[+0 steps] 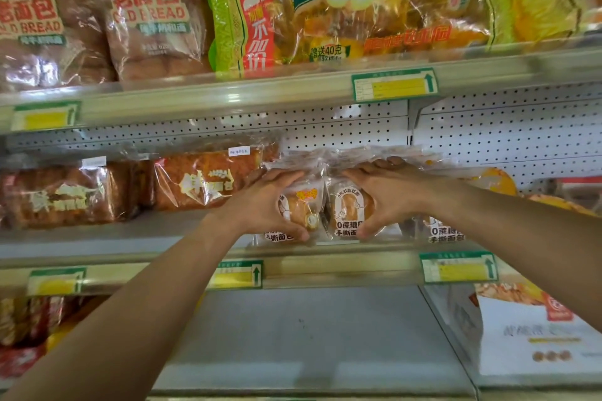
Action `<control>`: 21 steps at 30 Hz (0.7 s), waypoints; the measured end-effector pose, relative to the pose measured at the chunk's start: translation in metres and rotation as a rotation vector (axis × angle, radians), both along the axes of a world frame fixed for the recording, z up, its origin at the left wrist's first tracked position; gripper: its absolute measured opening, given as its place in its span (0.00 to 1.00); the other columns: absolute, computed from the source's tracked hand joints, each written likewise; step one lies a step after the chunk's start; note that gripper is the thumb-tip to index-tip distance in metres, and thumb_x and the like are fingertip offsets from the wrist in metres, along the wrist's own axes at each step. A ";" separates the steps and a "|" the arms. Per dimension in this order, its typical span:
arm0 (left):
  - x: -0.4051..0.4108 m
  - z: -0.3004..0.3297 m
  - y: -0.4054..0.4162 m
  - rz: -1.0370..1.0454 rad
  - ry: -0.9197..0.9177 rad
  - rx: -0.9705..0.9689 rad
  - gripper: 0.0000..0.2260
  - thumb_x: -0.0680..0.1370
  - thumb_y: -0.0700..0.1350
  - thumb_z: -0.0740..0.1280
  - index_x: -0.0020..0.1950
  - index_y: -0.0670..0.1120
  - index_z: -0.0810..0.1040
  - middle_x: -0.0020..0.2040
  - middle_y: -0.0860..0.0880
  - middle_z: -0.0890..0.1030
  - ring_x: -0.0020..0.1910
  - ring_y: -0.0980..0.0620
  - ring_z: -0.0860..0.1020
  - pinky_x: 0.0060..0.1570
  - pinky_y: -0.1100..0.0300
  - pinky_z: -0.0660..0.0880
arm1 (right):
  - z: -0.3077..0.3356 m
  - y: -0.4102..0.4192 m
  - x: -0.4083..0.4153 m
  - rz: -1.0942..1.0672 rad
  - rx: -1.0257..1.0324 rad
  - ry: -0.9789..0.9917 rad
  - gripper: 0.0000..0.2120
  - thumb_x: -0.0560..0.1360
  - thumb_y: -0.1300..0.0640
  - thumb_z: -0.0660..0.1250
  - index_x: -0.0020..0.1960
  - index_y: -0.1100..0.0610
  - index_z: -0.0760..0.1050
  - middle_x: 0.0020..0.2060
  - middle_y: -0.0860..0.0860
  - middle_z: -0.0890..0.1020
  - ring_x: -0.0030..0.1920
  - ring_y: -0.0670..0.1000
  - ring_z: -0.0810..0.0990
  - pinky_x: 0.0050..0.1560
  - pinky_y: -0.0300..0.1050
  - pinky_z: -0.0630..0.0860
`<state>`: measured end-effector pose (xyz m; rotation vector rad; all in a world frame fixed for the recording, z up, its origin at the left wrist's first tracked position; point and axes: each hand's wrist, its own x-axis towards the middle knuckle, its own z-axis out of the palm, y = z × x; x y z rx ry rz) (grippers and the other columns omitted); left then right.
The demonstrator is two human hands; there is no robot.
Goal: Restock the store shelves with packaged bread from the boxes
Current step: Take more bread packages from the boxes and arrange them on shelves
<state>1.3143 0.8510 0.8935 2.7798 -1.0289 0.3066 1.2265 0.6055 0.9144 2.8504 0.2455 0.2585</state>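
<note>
Two small clear bread packs stand side by side on the middle shelf (182, 238). My left hand (264, 205) grips the left pack (301, 208), fingers over its top and thumb under its front. The right pack (347, 210), printed with a bread picture, is held the same way by my right hand (391, 195). A third pack of the same kind (444, 231) stands just right of my right wrist. No box is in view.
Brown loaves (195, 182) fill the middle shelf to the left. Large bread bags (153, 16) crowd the top shelf. The bottom shelf (293, 335) shows bare grey metal, with a white bag (527, 335) at its right. Pegboard backs the shelves.
</note>
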 end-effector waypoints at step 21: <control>-0.035 -0.005 -0.021 -0.125 -0.498 0.037 0.48 0.66 0.81 0.37 0.81 0.56 0.43 0.82 0.52 0.49 0.80 0.51 0.48 0.73 0.36 0.32 | -0.019 -0.046 -0.092 -0.072 0.331 -0.411 0.42 0.71 0.33 0.63 0.79 0.48 0.52 0.76 0.49 0.59 0.74 0.47 0.53 0.74 0.50 0.50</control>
